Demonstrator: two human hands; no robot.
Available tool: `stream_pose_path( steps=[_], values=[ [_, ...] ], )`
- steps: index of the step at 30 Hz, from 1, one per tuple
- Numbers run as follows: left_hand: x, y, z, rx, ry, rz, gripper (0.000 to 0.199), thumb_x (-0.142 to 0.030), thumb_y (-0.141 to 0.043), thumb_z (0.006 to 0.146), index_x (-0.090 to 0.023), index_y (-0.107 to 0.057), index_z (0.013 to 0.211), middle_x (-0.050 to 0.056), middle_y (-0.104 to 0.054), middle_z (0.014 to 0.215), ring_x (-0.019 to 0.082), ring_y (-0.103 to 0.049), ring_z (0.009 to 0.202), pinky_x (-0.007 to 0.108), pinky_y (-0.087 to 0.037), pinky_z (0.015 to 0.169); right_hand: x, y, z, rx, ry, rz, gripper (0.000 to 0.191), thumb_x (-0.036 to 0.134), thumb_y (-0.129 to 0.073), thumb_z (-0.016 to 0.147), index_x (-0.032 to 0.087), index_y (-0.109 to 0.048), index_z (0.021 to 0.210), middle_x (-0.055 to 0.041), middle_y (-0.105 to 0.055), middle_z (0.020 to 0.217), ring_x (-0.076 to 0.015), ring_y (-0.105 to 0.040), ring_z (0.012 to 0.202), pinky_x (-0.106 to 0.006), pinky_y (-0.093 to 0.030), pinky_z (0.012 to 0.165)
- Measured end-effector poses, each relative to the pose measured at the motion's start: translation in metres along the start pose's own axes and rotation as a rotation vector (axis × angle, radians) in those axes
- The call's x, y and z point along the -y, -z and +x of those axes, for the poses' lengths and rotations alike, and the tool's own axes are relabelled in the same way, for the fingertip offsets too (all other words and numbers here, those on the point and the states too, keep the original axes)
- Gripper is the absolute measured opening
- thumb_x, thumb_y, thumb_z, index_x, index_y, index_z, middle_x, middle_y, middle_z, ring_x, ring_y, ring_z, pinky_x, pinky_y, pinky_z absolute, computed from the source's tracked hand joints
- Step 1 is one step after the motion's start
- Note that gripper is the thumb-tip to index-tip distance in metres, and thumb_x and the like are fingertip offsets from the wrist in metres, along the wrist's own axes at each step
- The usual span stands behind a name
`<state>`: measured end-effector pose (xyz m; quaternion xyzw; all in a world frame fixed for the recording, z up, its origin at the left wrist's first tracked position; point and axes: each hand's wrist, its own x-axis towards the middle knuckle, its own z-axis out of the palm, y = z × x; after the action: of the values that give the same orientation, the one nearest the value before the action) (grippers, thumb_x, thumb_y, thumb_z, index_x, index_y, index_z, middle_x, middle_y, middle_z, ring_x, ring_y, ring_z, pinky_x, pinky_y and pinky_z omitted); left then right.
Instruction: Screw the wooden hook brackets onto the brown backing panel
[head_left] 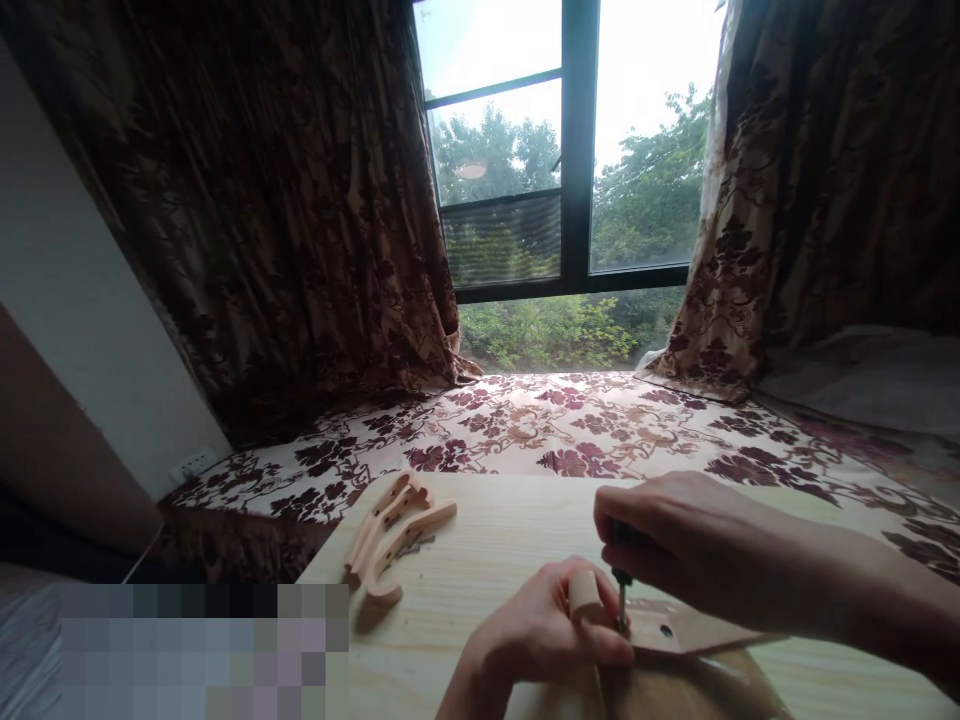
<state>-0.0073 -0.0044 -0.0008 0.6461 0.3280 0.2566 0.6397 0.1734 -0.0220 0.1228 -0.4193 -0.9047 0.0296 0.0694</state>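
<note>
Tan wooden piece here, and pinching it steady with the left hand, gripping the screwdriver upright in the right hand, probably to keep the tip aligned.

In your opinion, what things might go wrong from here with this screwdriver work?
The screwdriver could slip and hit the left hand, whose fingers are close to its tip. The wooden piece might turn if that hand loosens. The small dark pieces beside the curved wooden parts could perhaps roll away if knocked.
</note>
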Motion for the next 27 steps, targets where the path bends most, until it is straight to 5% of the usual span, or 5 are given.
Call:
stream_pose_path(
  steps=[9,14,27],
  values=[
    [-0.001,-0.002,-0.002,0.023,0.029,-0.015,0.024,-0.030,-0.077,0.057,-0.016,-0.058,0.061,-0.005,-0.048,0.058,0.009,-0.039,0.054,0.024,-0.028,0.051,-0.009,-0.037,-0.004,-0.090,-0.017,0.353,0.016,0.029,-0.042,0.092,0.023,-0.043,0.078,0.0016,-0.059,0.069,-0.0121,-0.047,0.058,-0.024,-0.034,0.053],
    [-0.001,-0.004,0.000,0.007,0.056,-0.033,0.036,-0.039,-0.084,0.051,-0.016,-0.059,0.061,-0.004,-0.053,0.062,0.010,-0.045,0.059,0.024,-0.033,0.054,-0.019,-0.060,-0.002,-0.227,0.013,0.330,0.025,0.039,-0.040,0.095,0.024,-0.040,0.076,0.0039,-0.055,0.062,-0.0113,-0.046,0.052,-0.024,-0.034,0.050],
    [-0.006,-0.007,-0.001,-0.005,0.028,-0.103,0.033,-0.031,-0.082,0.053,-0.017,-0.055,0.065,-0.006,-0.052,0.063,0.009,-0.045,0.059,0.023,-0.034,0.058,-0.021,-0.059,-0.008,-0.356,-0.028,0.253,0.025,0.038,-0.045,0.093,0.024,-0.041,0.073,0.0066,-0.052,0.057,-0.0107,-0.043,0.048,-0.023,-0.033,0.047]
  ],
)
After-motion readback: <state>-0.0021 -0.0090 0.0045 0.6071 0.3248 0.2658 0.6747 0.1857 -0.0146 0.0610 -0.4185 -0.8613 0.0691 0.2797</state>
